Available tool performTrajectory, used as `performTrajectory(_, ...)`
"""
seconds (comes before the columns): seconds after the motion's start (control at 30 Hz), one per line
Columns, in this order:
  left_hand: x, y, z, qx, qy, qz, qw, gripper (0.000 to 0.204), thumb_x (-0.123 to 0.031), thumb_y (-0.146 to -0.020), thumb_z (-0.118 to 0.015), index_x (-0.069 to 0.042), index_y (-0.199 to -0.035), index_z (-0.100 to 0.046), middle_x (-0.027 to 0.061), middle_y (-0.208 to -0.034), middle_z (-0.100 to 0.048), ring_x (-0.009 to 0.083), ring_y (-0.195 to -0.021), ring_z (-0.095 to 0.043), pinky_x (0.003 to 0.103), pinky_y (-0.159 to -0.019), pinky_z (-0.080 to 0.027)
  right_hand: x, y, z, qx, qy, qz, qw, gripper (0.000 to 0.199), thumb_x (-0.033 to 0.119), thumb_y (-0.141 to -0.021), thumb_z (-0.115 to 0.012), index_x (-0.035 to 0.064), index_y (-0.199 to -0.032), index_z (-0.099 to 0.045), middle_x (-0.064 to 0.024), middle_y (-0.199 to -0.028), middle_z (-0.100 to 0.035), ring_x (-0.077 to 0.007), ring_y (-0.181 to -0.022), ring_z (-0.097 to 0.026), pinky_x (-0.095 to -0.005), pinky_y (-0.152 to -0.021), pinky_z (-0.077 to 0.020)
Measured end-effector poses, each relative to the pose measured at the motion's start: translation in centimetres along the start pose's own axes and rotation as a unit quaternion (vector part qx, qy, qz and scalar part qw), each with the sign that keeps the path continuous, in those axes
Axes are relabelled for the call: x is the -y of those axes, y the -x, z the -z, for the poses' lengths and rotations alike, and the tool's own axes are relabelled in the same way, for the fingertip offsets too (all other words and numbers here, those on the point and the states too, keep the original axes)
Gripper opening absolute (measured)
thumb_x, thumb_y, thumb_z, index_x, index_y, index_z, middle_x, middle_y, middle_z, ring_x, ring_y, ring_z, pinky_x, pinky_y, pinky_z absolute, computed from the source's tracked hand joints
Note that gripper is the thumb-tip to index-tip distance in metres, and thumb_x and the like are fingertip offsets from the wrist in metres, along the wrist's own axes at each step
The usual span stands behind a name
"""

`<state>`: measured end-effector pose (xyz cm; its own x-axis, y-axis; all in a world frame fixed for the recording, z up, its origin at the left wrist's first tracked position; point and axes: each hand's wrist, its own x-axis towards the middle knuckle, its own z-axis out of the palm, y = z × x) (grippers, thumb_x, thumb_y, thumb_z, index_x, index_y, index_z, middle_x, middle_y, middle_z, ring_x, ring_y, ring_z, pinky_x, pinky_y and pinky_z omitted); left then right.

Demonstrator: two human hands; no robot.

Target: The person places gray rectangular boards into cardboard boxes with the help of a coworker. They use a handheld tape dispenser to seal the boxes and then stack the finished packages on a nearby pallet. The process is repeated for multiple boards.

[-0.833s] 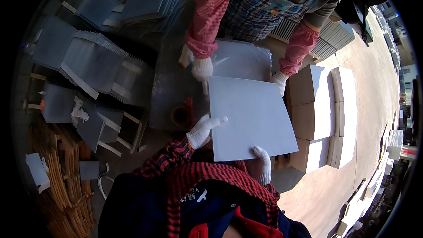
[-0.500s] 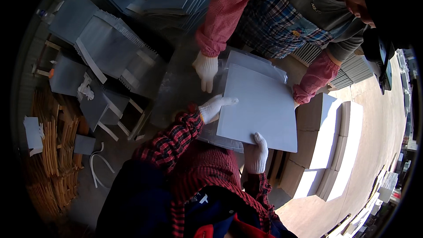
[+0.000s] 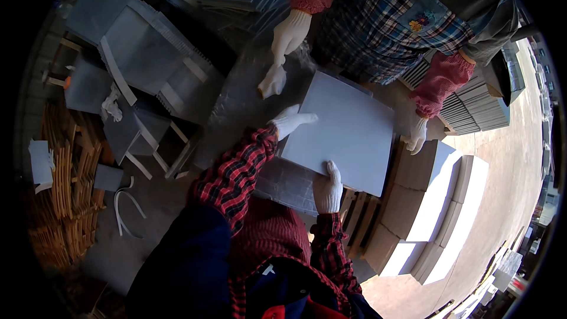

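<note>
A flat, pale grey square panel [image 3: 348,130] lies tilted between me and a person opposite. My left hand [image 3: 293,121], in a white knit glove, grips its left edge with the thumb on top and the fingers hidden at the edge. At the near edge my right hand [image 3: 328,189], gloved alike, closes on the panel with its thumb over the rim. Below the panel, a shiny clear plastic sheet [image 3: 286,184] shows on the work surface.
Across from me, the person's gloved hand [image 3: 290,34] holds a white wad [image 3: 273,81]; their other gloved hand [image 3: 417,136] hangs beside the panel. Grey panel stacks [image 3: 147,53] stand left, flat brown cardboard [image 3: 74,201] lower left, boxes [image 3: 407,201] right.
The panel has shifted slightly left and away from me, with both my hands on it. The other person's hands have drawn off it, one outward to the right, one up and away.
</note>
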<state>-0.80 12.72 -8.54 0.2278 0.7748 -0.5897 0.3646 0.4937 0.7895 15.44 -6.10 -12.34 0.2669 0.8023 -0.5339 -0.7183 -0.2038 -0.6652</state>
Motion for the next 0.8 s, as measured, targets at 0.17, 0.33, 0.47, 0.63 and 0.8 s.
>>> performTrajectory(0.17, 1.3, 1.9, 0.2, -0.159, -0.090, -0.064, 0.981, 0.074, -0.048, -0.090, -0.064, -0.006, -0.148, -0.046, 0.0200, -0.143, -0.056, 0.0375, -0.130, -0.055, 0.041, -0.109, -0.043, 1.6, 0.8, 0.5, 0.063, 0.095, -0.202, 0.973, 0.038, 0.031, -0.099, -0.064, 0.0026, -0.123, -0.058, -0.0109, -0.109, -0.067, -0.0242, -0.093, -0.066, -0.0418, -0.083, -0.0559)
performTrajectory(0.33, 7.9, 3.8, -0.4, -0.080, 0.057, 0.031, 0.995, 0.084, -0.048, -0.098, -0.061, -0.001, -0.158, -0.026, 0.0213, -0.159, -0.036, 0.0276, -0.149, -0.034, 0.035, -0.120, -0.028, 10.2, 3.6, 0.6, 0.112, 0.351, -0.234, 0.900, 0.048, 0.040, -0.097, -0.066, -0.0028, -0.119, -0.065, -0.0154, -0.096, -0.073, -0.0220, -0.074, -0.072, -0.0322, -0.066, -0.0598)
performTrajectory(0.47, 7.0, 4.6, -1.3, -0.075, 0.026, 0.039, 0.996, 0.088, -0.051, -0.098, -0.059, 0.000, -0.159, -0.022, 0.0210, -0.161, -0.034, 0.0291, -0.150, -0.032, 0.036, -0.121, -0.026, 13.1, 3.3, 5.3, -0.106, 0.260, 0.032, 0.959, 0.046, 0.033, -0.100, -0.063, -0.0004, -0.131, -0.060, -0.0121, -0.107, -0.072, -0.0187, -0.085, -0.071, -0.0276, -0.072, -0.0589)
performTrajectory(0.63, 5.7, 3.8, -3.9, -0.077, -0.025, 0.095, 0.992, 0.093, -0.055, -0.095, -0.060, -0.002, -0.160, -0.019, 0.0203, -0.161, -0.034, 0.0298, -0.148, -0.036, 0.035, -0.119, -0.029, 8.8, -3.4, 19.3, -0.048, 0.454, 0.121, 0.882, 0.062, 0.028, -0.100, -0.062, 0.0068, -0.153, -0.039, -0.0064, -0.130, -0.060, -0.0139, -0.103, -0.062, -0.0257, -0.084, -0.0532)
performTrajectory(0.8, 6.3, 2.9, -5.4, -0.115, -0.075, 0.102, 0.985, 0.099, -0.058, -0.092, -0.061, -0.002, -0.161, -0.017, 0.0201, -0.163, -0.029, 0.0314, -0.149, -0.034, 0.038, -0.119, -0.030, 6.9, -6.1, 14.9, -0.017, 0.111, -0.080, 0.990, 0.090, 0.006, -0.090, -0.072, 0.0082, -0.161, -0.017, -0.0154, -0.146, -0.047, -0.0266, -0.124, -0.054, -0.0373, -0.100, -0.0500)
